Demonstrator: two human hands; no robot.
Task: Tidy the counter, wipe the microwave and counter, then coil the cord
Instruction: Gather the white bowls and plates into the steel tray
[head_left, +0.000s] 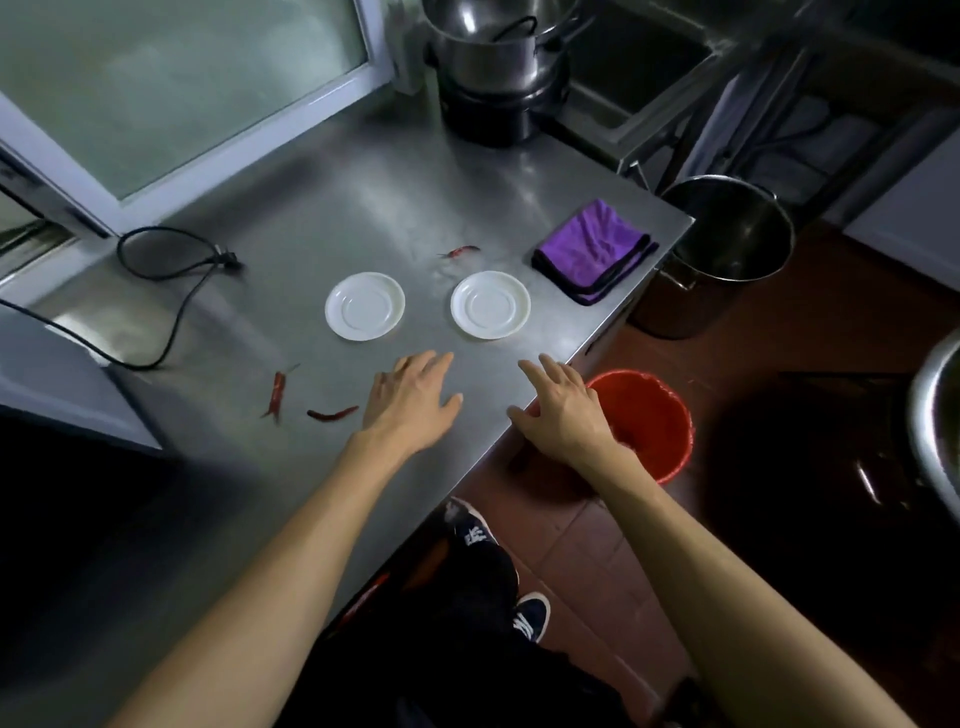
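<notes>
Nothing tidied yet: both hands, left and right, hover with fingers spread, empty; chillies, saucers, cloth, uncoiled cord wait on the tabletop.

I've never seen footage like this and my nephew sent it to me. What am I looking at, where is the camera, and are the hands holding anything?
There is no machine here. A person wears a wide-angle camera on the head, so this single picture looks down past their bare arms.

The left hand and right hand are both open and hold nothing; they are over the near part of a steel counter, the right one at its edge.

On the counter lie two white saucers, side by side and apart, a folded purple cloth at the right, three dried red chillies, and a loose black power cord at the left. Stacked metal pots stand at the far end.

On the floor, below the counter's edge, are a red bucket and a tall steel pot.
</notes>
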